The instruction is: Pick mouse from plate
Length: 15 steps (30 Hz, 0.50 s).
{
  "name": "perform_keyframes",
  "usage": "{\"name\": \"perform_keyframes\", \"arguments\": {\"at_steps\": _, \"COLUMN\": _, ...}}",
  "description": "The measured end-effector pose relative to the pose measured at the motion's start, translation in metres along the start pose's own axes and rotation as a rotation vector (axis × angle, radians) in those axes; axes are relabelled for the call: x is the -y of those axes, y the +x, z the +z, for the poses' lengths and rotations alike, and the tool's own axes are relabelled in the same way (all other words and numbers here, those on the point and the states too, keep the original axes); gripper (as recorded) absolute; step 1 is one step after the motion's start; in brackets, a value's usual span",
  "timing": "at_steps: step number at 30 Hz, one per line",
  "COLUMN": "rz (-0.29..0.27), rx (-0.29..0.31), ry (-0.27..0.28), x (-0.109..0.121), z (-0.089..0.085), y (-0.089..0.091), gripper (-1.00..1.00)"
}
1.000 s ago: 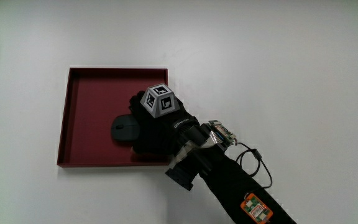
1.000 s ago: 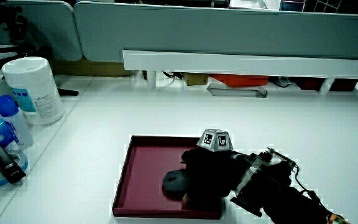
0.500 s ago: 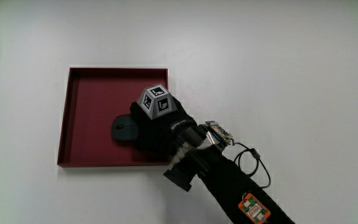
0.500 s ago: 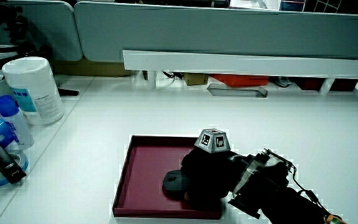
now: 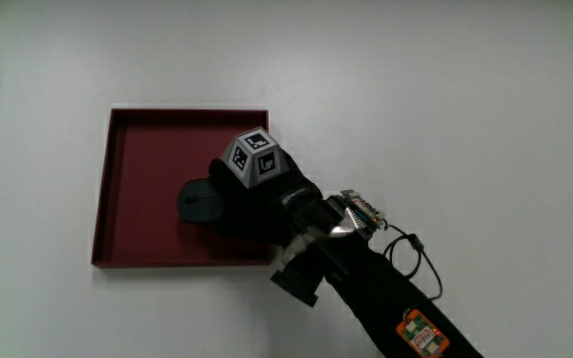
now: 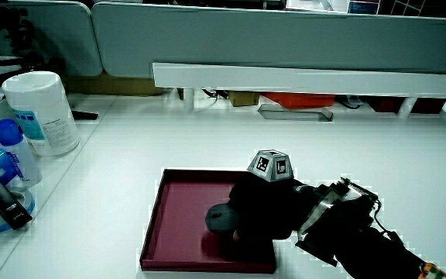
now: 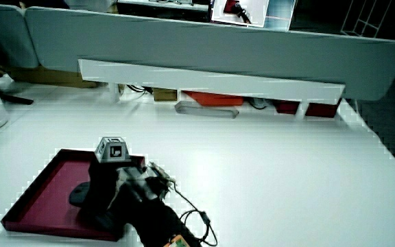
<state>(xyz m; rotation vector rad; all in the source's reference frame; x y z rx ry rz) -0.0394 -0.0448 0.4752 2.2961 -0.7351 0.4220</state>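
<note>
The hand (image 5: 257, 199) is clasped around the mouse (image 5: 199, 204) over the red plate (image 5: 127, 159). The mouse seems just raised off the plate floor, though a side view (image 6: 221, 219) leaves contact uncertain; its free end projects from the fingertips toward the plate's middle.

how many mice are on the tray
1. The mouse lies in the red tray, partly under the hand, whose grip closes on it. The hand hides part of the tray, so another could be hidden there.
</note>
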Motion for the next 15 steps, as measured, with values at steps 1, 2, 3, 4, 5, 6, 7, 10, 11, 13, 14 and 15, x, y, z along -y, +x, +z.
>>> {"name": "perform_keyframes", "arguments": {"at_steps": 1, "rz": -0.003, "rx": 0.008, "ry": 0.001, "x": 0.002, "z": 0.003, "y": 0.000, "gripper": 1.00}}
{"name": "perform_keyframes", "arguments": {"at_steps": 2, "rz": 0.008, "rx": 0.004, "ry": 0.012, "x": 0.006, "z": 0.009, "y": -0.001, "gripper": 1.00}}
{"name": "perform_keyframes", "arguments": {"at_steps": 3, "rz": 0.006, "rx": 0.011, "ry": 0.013, "x": 0.009, "z": 0.013, "y": -0.001, "gripper": 1.00}}
{"name": "perform_keyframes", "arguments": {"at_steps": 4, "rz": -0.005, "rx": 0.022, "ry": 0.021, "x": 0.012, "z": 0.016, "y": -0.001, "gripper": 1.00}}
{"name": "perform_keyframes", "arguments": {"at_steps": 5, "rz": 0.010, "rx": 0.014, "ry": 0.025, "x": 0.016, "z": 0.021, "y": -0.003, "gripper": 1.00}}
{"name": "perform_keyframes", "arguments": {"at_steps": 6, "rz": 0.018, "rx": 0.022, "ry": 0.028, "x": 0.019, "z": 0.025, "y": -0.003, "gripper": 1.00}}
{"name": "perform_keyframes", "arguments": {"at_steps": 7, "rz": 0.011, "rx": 0.024, "ry": 0.035, "x": 0.023, "z": 0.029, "y": -0.002, "gripper": 1.00}}
{"name": "perform_keyframes", "arguments": {"at_steps": 10, "rz": 0.012, "rx": 0.027, "ry": 0.055, "x": 0.033, "z": 0.041, "y": -0.001, "gripper": 1.00}}
{"name": "perform_keyframes", "arguments": {"at_steps": 11, "rz": 0.017, "rx": 0.016, "ry": 0.056, "x": 0.035, "z": 0.043, "y": 0.002, "gripper": 1.00}}
{"name": "perform_keyframes", "arguments": {"at_steps": 13, "rz": 0.004, "rx": 0.028, "ry": 0.079, "x": 0.043, "z": 0.051, "y": 0.005, "gripper": 1.00}}
{"name": "perform_keyframes", "arguments": {"at_steps": 14, "rz": 0.012, "rx": 0.002, "ry": 0.078, "x": 0.045, "z": 0.054, "y": 0.008, "gripper": 1.00}}
{"name": "perform_keyframes", "arguments": {"at_steps": 15, "rz": 0.003, "rx": 0.015, "ry": 0.077, "x": 0.047, "z": 0.055, "y": 0.012, "gripper": 1.00}}
